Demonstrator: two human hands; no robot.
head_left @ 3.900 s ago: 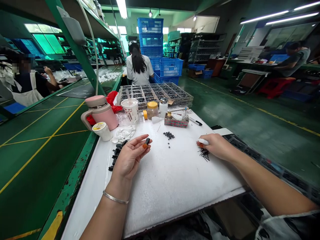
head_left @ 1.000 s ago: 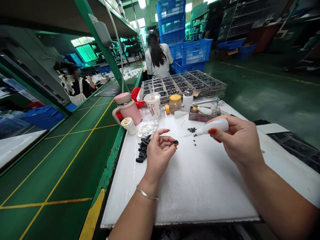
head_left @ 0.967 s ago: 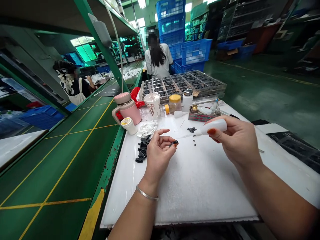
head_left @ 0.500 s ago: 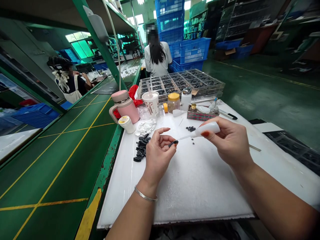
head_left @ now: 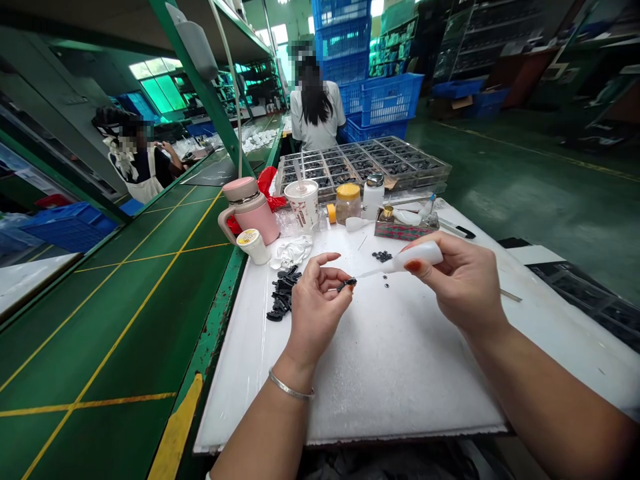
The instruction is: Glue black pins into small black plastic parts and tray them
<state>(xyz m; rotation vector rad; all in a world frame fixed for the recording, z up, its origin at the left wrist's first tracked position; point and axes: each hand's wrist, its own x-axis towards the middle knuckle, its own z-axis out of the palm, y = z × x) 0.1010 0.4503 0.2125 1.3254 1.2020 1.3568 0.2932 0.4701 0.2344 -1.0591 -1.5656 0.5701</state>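
Note:
My left hand (head_left: 315,307) pinches a small black part (head_left: 347,285) between thumb and fingers above the white foam mat (head_left: 390,360). My right hand (head_left: 463,280) grips a small white squeeze bottle (head_left: 417,255), and its thin nozzle tip touches the black part. A pile of similar black parts (head_left: 281,293) lies on the mat left of my left hand. A cluster of tiny black rings (head_left: 382,256) lies beyond the bottle's nozzle.
At the mat's far edge stand a pink mug (head_left: 249,210), a paper cup (head_left: 302,204), a yellow-lidded jar (head_left: 349,203), a small box (head_left: 403,229) and compartment trays (head_left: 360,167). A green conveyor (head_left: 125,287) runs on the left. Two people work further back.
Since 3.9 s ago my right hand lifted the white bottle off the mat and brought its nozzle to the part in my left hand. Over the last second both hands barely moved.

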